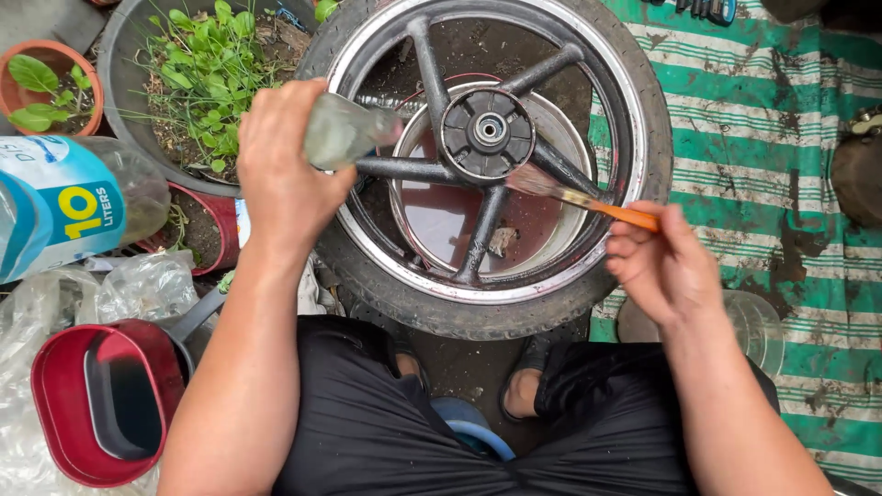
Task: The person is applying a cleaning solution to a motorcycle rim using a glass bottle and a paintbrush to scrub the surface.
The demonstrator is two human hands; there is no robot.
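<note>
Head cam looking straight down, so here's what I've got rn. Left hand (287,174) is wrapped around a small clear bottle (344,131), fingers clenched on it, bottle tipped w/ its far end aimed right toward the hub (487,131) of the motorcycle wheel (478,156). Right hand (663,266) pinches the orange handle of a paintbrush (588,196), fingers closed on the handle end.

The wheel lies flat on the ground, tyre still on, sitting over a metal basin (441,216) w/ reddish-brown liquid in it, just ahead of my knees. The green striped mat (772,119) is under its right side.

Step in hand, imo: scrubbing the spokes/hub w/ the brush while the bottle feeds liquid on from the left. Next move prob needs the bristles worked along the spoke nearest them, and the bottle kept tilted over the same spot so the runoff lands in the basin, not the mat.

Brush long axis runs lower right to upper left, bristles pointing up-left at the hub and touching or nearly touching the spoke just below it, can't tell which.

Other stuff: red jug (101,404) at lower left, big water bottle (64,202) on the left, potted greens (207,69) top left.
</note>
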